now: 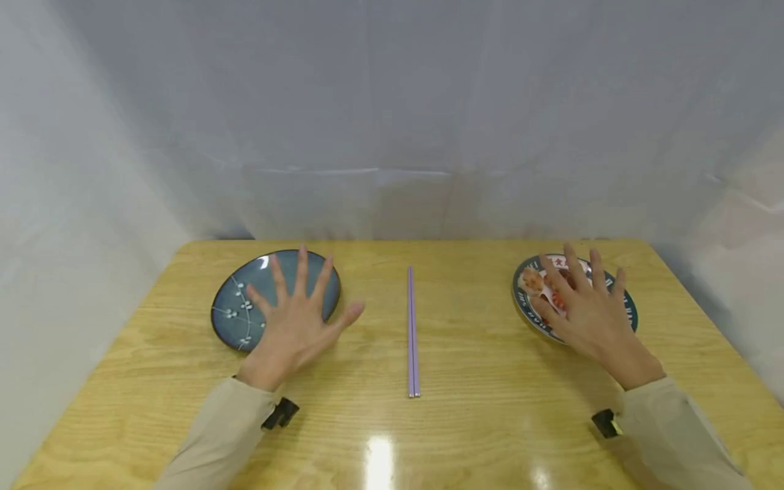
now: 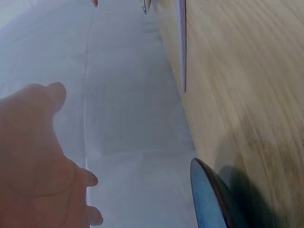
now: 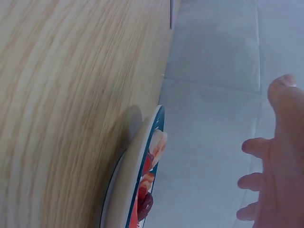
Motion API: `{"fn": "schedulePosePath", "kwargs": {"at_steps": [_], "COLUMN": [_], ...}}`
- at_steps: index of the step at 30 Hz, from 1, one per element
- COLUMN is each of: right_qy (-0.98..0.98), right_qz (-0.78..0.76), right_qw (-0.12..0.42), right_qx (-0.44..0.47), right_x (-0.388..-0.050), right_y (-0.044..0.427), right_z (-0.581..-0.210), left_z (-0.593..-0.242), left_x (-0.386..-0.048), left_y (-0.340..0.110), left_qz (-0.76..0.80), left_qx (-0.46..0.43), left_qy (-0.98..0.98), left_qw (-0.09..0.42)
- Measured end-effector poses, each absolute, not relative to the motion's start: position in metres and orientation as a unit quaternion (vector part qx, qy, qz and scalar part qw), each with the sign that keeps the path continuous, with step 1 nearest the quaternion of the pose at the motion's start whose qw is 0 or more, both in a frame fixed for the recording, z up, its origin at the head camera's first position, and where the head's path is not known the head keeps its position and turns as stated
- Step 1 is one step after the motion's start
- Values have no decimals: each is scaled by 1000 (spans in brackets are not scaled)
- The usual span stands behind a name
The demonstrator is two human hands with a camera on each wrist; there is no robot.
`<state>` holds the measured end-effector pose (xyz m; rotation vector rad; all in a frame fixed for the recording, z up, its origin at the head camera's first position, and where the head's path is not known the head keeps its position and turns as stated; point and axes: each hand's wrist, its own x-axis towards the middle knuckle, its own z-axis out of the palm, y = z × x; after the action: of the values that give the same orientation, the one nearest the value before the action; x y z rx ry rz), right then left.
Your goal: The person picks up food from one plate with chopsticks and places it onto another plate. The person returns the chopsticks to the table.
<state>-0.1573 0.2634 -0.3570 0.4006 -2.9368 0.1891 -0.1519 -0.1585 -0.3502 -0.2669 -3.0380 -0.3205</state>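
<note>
Fingers spread wide, my left hand (image 1: 295,325) hovers over the near right part of a dark blue plate (image 1: 233,330) with a white branch pattern. My right hand (image 1: 593,318) is likewise spread above a dark-rimmed plate (image 1: 631,316) with lettering, partly hiding it. On that plate lie several food pieces, among them a pale one (image 1: 531,280) and red ones (image 3: 145,183). Both wrist views show the hands raised apart from the plates, holding nothing. A pair of purple chopsticks (image 1: 412,340) lies between the plates, side by side and pointing away from me.
The plates and chopsticks stand on a wooden table (image 1: 471,381) with light grain. A grey-white sheet (image 1: 404,122) hangs behind its far edge, and pale sheeting (image 1: 73,238) also hangs at the sides. Dark bands (image 1: 280,413) sit at both sleeve cuffs.
</note>
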Motion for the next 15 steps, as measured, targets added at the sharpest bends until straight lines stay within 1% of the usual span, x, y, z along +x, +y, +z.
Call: {"fn": "schedulePosePath", "kwargs": {"at_steps": [15], "right_qy": [-984], "right_qz": [57], "right_qw": [110], "right_qx": [130], "right_x": [-162], "right_y": [266], "right_z": [-352], "left_z": [-351], "left_x": [-151], "left_y": [-161], "left_qz": [-112], "left_qx": [-77], "left_qy": [-990], "left_qw": [35]}}
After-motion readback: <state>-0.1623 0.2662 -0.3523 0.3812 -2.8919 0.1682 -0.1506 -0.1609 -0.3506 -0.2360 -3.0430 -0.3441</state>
